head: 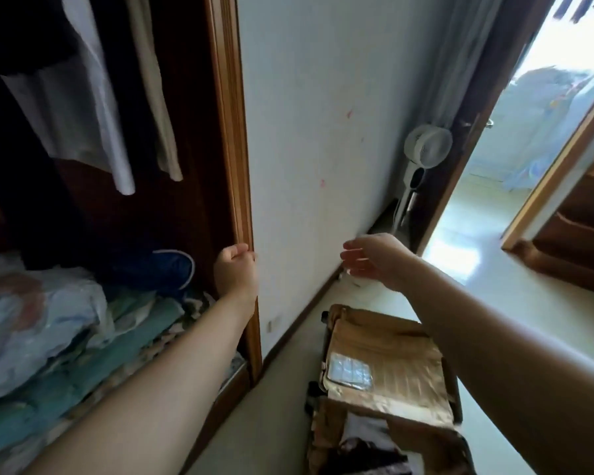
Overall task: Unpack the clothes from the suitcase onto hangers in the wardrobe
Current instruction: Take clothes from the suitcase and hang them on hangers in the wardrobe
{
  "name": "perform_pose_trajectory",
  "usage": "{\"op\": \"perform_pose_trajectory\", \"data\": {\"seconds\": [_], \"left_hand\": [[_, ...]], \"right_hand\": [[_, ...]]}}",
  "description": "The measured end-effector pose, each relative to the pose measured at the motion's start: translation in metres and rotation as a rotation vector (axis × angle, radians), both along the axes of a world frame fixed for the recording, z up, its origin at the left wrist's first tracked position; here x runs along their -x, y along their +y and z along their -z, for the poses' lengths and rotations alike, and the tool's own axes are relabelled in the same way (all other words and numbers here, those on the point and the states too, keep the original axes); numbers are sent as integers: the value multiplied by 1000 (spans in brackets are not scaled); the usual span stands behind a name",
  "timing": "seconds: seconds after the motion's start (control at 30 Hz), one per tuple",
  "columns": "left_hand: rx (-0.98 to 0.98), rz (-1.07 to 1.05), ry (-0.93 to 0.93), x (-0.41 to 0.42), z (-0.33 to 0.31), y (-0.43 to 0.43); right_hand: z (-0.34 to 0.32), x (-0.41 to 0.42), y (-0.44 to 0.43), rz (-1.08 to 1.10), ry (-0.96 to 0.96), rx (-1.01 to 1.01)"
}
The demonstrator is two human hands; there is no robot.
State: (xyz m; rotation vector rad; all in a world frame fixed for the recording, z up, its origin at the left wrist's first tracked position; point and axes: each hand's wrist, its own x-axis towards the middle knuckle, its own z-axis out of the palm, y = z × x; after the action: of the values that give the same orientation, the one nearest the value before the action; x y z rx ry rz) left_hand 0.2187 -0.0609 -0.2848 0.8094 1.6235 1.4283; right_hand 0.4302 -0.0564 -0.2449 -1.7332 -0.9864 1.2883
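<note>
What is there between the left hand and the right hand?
In the head view, only bare white wall shows between the left hand, closed on the wardrobe frame, and the open right hand; nothing is held there.

The suitcase [388, 378] lies open on the floor, just beside the wall. It is brown with shiny tan lining and a clear pocket inside the lid. Dark and light clothes [371, 447] lie in its near half. The wardrobe [234, 166] stands open, with a brown wood frame. White and cream clothes [83, 108] hang inside it.
</note>
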Motion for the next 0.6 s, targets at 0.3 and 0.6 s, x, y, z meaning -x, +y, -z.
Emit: {"op": "perform_pose_trajectory", "data": {"seconds": [0.3,0.6], "left_hand": [[355,293,3,-84,173,-39],[580,456,102,-129,347,-62]], "right_hand": [[176,-83,-68,198,60,253],[357,-136,-135,403,119,460]]}}
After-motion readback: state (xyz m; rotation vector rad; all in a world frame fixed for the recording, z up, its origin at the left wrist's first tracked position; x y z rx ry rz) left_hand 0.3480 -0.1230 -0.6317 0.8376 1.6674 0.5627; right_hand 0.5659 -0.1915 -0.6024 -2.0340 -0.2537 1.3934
